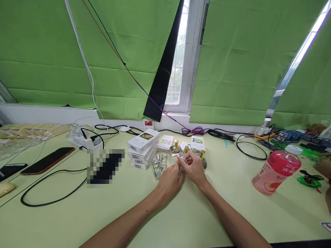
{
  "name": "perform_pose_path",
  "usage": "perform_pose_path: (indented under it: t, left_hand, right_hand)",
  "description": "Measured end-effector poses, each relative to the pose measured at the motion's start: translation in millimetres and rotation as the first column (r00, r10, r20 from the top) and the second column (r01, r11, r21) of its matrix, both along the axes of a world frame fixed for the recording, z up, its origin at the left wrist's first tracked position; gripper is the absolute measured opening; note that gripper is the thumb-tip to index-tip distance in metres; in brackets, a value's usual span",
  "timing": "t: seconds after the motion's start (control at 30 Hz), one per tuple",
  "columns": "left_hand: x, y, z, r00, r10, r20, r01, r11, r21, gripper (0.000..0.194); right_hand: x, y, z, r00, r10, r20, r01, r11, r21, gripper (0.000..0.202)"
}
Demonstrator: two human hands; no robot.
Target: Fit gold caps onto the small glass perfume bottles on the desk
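Observation:
My left hand (169, 181) is closed around a small clear glass perfume bottle (180, 171), mostly hidden by the fingers. At the bottle's top, my right hand (194, 168) pinches with its fingers; a pale round piece shows there. Left of my hands are clear glass bottles (156, 168) close together. Just behind stands a rounded perfume bottle (175, 149) with a gold cap. More gold-topped bottles (203, 159) are beside and behind my right hand, partly covered by it.
A stack of white boxes (142, 146) stands left of the bottles, with more white boxes (165, 142) behind. A pink drink bottle (276, 170) is at right. Phones (49, 160), a power strip (86, 140) and black cables (28, 205) lie at left. Another person's hand (323, 165) shows at the right edge.

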State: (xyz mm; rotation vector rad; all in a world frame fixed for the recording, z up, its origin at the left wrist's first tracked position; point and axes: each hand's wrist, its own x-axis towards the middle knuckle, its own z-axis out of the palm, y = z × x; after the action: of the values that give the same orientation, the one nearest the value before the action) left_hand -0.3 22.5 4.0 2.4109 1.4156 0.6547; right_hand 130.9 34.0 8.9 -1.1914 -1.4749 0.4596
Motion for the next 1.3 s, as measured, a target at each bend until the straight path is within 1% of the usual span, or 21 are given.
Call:
perform_pose_path:
  t: [0.4, 0.5, 0.63, 0.83, 0.93, 1.07, 1.3]
  left_hand:
    - [0.6, 0.2, -0.3, 1.000, 0.017, -0.014, -0.018, 1.000, -0.022, 0.032]
    - [1.0, -0.8, 0.4, 0.999, 0.018, -0.031, -0.019, 1.000, -0.017, 0.032]
    - [1.0, -1.0, 0.5, 1.000, 0.009, -0.013, -0.009, 1.000, -0.011, 0.034]
    - [0.9, -1.3, -0.3, 1.000, 0.012, -0.001, -0.012, 1.000, -0.020, 0.028]
    - [0.9, -1.9, -0.8, 1.000, 0.021, -0.001, -0.021, 1.000, -0.020, 0.027]
    - [1.1, -2.8, -0.4, 1.000, 0.017, 0.023, -0.017, 1.000, 0.006, 0.027]
    - [3.4, -5.2, 5.9, 0.998, 0.058, -0.006, -0.058, 0.998, 0.011, 0.034]
  right_hand:
    - [-0.8, 0.5, -1.1, 1.000, -0.022, 0.004, 0.022, 1.000, 0.018, 0.042]
    - [-0.8, 0.2, -1.3, 1.000, -0.008, -0.002, 0.008, 1.000, 0.006, 0.042]
    - [-0.4, -0.8, -2.1, 1.000, 0.019, -0.017, -0.019, 1.000, -0.002, 0.040]
    - [-0.8, -3.7, 0.5, 0.997, 0.042, -0.065, -0.046, 0.998, -0.051, 0.042]
    - [-0.6, -4.6, 2.3, 0.997, 0.044, -0.059, -0.046, 0.998, -0.034, 0.041]
    - [-0.6, -4.8, 2.6, 0.996, 0.080, -0.044, -0.081, 0.997, -0.018, 0.036]
    - [0.2, -3.8, 0.6, 0.995, 0.103, -0.007, -0.103, 0.995, 0.010, 0.034]
